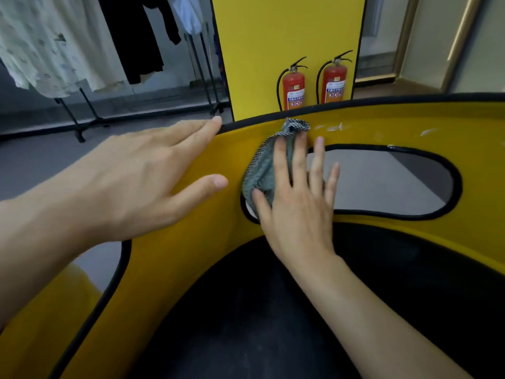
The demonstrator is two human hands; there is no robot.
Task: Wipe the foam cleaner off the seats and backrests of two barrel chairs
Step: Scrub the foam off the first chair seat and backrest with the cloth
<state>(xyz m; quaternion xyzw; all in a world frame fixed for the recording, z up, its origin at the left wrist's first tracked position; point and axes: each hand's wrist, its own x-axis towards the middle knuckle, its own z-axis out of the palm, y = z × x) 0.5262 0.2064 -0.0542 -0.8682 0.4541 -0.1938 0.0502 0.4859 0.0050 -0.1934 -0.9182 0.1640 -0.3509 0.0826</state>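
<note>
Oval cutout [382, 181] open through the yellow backrest [191, 269], cloth [259, 170] across its left end, black rim [382, 101] above.

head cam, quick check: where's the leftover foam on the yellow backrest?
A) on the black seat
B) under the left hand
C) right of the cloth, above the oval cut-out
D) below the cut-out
C: white foam streaks show on the yellow backrest, just right of the grey cloth that the right hand presses, above the oval cut-out.

A clothes rack [69, 117] stands on grey floor [32, 165].
</note>
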